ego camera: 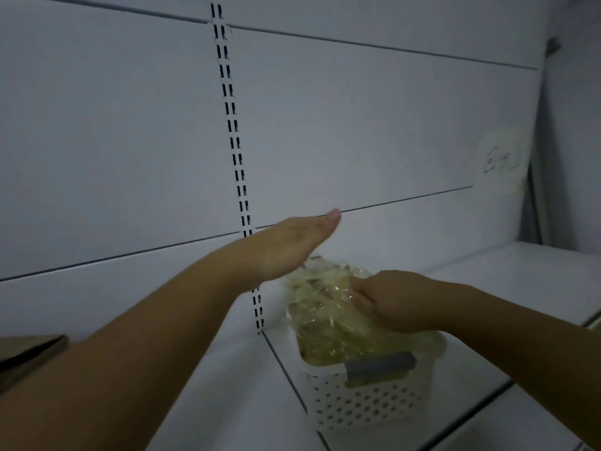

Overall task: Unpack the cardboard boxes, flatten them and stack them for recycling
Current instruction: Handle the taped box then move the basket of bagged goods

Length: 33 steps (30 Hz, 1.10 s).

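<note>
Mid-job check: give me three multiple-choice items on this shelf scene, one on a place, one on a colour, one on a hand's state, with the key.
1. Where does the white perforated plastic basket stand?
A on the floor
B on the white shelf
C on a chair

2. What colour shows through the clear plastic bag in the basket?
A yellowish-green
B red
C blue

3. How is the left hand?
A clenched in a fist
B gripping the basket's rim
C flat, fingers straight, holding nothing

Key: 1 B, its base rests on the shelf board; 2 A, the wrapped contents look yellowish-green; 3 C, it is held flat above the bag.
</note>
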Each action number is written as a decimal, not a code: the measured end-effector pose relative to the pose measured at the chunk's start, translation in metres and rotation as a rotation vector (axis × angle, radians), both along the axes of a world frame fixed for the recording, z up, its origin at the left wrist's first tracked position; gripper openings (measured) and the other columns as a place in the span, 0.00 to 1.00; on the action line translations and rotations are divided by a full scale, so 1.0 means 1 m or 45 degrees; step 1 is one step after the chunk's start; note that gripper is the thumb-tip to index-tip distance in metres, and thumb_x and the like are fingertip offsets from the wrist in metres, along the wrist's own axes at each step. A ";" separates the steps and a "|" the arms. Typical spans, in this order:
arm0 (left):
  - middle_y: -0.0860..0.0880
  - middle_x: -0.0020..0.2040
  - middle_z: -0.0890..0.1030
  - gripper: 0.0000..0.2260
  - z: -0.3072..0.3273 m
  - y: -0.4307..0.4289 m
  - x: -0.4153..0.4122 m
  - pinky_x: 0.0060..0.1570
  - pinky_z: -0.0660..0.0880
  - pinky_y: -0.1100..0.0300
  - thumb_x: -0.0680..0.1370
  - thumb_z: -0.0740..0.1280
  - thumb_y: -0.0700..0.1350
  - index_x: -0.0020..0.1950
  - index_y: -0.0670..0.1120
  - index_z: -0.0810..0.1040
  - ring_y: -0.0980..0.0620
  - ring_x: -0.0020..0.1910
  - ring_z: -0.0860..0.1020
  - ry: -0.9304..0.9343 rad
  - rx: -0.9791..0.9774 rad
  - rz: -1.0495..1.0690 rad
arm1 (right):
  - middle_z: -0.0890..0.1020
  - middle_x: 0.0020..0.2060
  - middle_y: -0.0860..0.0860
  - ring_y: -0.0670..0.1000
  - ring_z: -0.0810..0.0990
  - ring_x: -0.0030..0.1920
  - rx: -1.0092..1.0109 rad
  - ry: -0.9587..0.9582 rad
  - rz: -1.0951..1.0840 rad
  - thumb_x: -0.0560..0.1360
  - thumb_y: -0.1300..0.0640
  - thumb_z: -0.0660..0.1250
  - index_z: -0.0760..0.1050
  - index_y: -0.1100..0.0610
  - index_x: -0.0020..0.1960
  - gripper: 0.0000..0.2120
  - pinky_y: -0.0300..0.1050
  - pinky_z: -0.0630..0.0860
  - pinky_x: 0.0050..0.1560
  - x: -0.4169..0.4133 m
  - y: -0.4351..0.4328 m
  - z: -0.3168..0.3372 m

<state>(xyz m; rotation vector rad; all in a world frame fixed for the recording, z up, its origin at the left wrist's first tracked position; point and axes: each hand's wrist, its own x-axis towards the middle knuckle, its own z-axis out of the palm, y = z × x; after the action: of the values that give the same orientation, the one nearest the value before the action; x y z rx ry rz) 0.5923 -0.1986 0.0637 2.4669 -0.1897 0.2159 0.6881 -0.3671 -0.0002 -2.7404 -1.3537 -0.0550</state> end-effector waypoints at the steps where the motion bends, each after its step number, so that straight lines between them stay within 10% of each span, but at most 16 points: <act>1: 0.56 0.76 0.56 0.31 -0.015 -0.012 0.010 0.68 0.51 0.59 0.75 0.44 0.67 0.76 0.55 0.54 0.60 0.70 0.55 0.010 0.162 0.017 | 0.78 0.46 0.52 0.47 0.73 0.42 0.014 -0.016 0.001 0.81 0.44 0.46 0.68 0.53 0.62 0.20 0.43 0.68 0.47 0.000 -0.001 -0.003; 9: 0.48 0.77 0.42 0.25 -0.074 -0.021 0.041 0.71 0.39 0.55 0.81 0.39 0.55 0.76 0.48 0.42 0.52 0.75 0.40 0.167 0.327 0.061 | 0.66 0.68 0.41 0.39 0.64 0.64 0.451 0.283 0.186 0.80 0.43 0.46 0.57 0.47 0.74 0.23 0.35 0.57 0.64 0.000 -0.010 -0.024; 15: 0.55 0.74 0.38 0.21 -0.100 0.008 0.040 0.71 0.38 0.58 0.84 0.45 0.45 0.76 0.49 0.43 0.55 0.73 0.39 0.214 -0.281 0.009 | 0.64 0.72 0.46 0.44 0.62 0.70 1.380 0.485 -0.149 0.72 0.37 0.46 0.58 0.51 0.74 0.34 0.38 0.58 0.67 0.005 -0.020 -0.030; 21: 0.53 0.74 0.63 0.32 -0.066 0.000 0.032 0.60 0.70 0.57 0.73 0.70 0.38 0.73 0.54 0.63 0.52 0.71 0.63 0.055 -0.882 0.066 | 0.71 0.62 0.40 0.41 0.70 0.62 1.281 0.156 -0.005 0.78 0.44 0.51 0.66 0.49 0.68 0.22 0.39 0.67 0.61 0.003 -0.022 -0.033; 25: 0.55 0.70 0.69 0.24 -0.059 -0.010 0.026 0.64 0.68 0.54 0.66 0.75 0.51 0.60 0.62 0.74 0.53 0.69 0.66 -0.187 -0.440 0.317 | 0.71 0.57 0.37 0.36 0.70 0.56 1.247 0.052 0.118 0.76 0.41 0.49 0.68 0.47 0.64 0.21 0.29 0.65 0.55 0.002 -0.024 -0.029; 28: 0.56 0.66 0.74 0.22 -0.057 -0.011 0.025 0.71 0.47 0.55 0.66 0.73 0.59 0.59 0.58 0.77 0.56 0.70 0.63 -0.494 0.107 0.465 | 0.76 0.54 0.40 0.36 0.74 0.54 1.206 0.087 0.177 0.78 0.41 0.49 0.72 0.48 0.61 0.20 0.31 0.68 0.54 0.004 -0.027 -0.019; 33: 0.53 0.66 0.73 0.23 -0.053 -0.014 0.011 0.63 0.59 0.62 0.74 0.64 0.59 0.67 0.53 0.72 0.55 0.67 0.66 -0.543 0.110 0.518 | 0.78 0.52 0.46 0.44 0.74 0.53 1.297 -0.084 0.188 0.78 0.49 0.53 0.75 0.55 0.60 0.18 0.25 0.64 0.49 -0.005 -0.027 0.023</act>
<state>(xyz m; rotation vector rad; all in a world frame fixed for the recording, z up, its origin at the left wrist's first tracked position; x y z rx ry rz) 0.6033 -0.2129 0.0105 2.4930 0.1318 0.9258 0.6828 -0.3944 0.0226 -1.7890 -1.0842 -0.6306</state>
